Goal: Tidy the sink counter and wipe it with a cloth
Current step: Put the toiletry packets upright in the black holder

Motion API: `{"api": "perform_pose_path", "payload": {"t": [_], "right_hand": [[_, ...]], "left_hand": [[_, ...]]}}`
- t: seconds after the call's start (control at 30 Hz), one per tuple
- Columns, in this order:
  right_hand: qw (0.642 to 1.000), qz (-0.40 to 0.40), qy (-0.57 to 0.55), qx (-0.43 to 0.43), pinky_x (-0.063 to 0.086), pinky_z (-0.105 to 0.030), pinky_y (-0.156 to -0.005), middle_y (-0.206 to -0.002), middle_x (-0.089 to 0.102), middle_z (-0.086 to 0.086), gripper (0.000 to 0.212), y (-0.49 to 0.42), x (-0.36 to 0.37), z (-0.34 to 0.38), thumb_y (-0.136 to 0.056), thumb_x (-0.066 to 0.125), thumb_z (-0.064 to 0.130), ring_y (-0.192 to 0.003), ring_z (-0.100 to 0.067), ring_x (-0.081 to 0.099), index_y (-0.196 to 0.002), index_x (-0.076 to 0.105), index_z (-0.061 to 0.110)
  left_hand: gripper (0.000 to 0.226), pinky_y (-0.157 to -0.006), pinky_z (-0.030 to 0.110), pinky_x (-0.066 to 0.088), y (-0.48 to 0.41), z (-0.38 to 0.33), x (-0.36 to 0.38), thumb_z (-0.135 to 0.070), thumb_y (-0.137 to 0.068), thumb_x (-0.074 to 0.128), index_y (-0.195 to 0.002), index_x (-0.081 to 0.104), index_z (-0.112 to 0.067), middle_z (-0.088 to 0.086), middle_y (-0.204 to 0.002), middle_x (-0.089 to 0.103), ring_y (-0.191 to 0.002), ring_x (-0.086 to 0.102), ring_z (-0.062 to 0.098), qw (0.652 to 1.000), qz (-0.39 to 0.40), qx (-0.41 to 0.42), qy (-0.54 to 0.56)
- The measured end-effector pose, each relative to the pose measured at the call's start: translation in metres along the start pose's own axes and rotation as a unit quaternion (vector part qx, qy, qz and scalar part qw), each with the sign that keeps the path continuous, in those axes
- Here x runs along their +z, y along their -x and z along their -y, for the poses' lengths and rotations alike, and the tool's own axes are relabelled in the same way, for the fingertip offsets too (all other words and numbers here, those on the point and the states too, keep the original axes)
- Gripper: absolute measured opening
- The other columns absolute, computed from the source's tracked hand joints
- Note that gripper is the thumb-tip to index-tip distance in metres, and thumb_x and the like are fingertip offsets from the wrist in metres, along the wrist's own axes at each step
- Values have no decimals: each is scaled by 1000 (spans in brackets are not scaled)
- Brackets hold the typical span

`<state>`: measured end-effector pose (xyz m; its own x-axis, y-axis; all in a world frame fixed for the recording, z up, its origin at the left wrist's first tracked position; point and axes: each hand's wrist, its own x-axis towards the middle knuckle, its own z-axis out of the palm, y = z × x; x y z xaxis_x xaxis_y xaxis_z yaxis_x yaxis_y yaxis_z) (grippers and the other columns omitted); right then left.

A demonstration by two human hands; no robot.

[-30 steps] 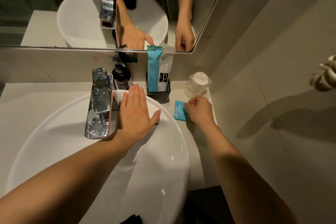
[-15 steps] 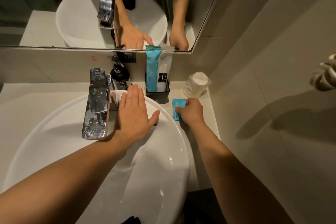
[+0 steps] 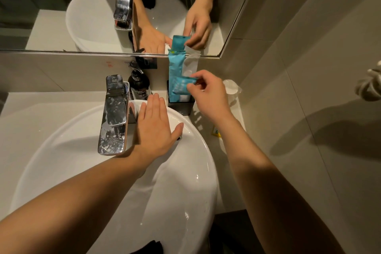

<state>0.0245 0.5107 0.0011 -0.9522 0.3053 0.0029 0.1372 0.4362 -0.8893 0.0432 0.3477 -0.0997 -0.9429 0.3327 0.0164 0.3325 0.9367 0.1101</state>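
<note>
currently right hand (image 3: 208,97) pinches one small blue sachet (image 3: 181,86) over black holder (image 3: 181,105) at 1 o'clock of basin (image 3: 185,171); two tall packets (image 3: 175,64) inside. left hand (image 3: 154,128) flat, open, on rim.

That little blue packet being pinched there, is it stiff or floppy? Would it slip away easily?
Probably floppy and light: the blue packet looks thin and flat, and the right hand lifts it by one corner with fingertips alone. Its glossy film may be a bit slippery. It seems unlikely to break or roll, though it might sag when slid into the black holder.
</note>
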Motion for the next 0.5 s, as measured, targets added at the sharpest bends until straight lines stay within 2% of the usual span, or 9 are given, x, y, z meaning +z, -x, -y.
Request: {"api": "perform_pose_path", "payload": {"t": [0.13,0.2,0.3,0.5], "right_hand": [[995,45,84,4,55,-19,-69,-105,70,-4,14,-6,19,-1,-95,65,11,-86,-10,61,-109,66,14],[992,43,117,3,58,-25,-76,-114,70,-5,13,-8,24,-3,-96,64,13,-96,-14,64,-108,64,15],[991,20,134,12,61,-37,-85,-117,70,-5,13,-12,26,-9,-97,64,16,-106,-19,67,-110,63,18],[986,-4,167,19,61,-35,-88,-124,64,-5,18,-14,24,-19,-99,62,21,-116,-21,63,-117,59,25]], "left_hand": [[98,-126,51,19,0,-2,-2,-70,-91,17,-156,27,3,23,-165,25,-155,21,36,1000,7,-4,-10],[98,-126,51,19,0,-2,-2,-70,-91,17,-156,27,3,23,-165,25,-155,21,36,1000,7,-5,-14],[97,-126,51,18,0,0,-1,-70,-92,19,-156,27,3,23,-165,25,-155,20,36,1000,6,-4,-14],[97,-126,51,19,0,-2,-4,-69,-92,17,-156,26,3,23,-165,26,-155,20,36,1000,8,-7,-20]]}}
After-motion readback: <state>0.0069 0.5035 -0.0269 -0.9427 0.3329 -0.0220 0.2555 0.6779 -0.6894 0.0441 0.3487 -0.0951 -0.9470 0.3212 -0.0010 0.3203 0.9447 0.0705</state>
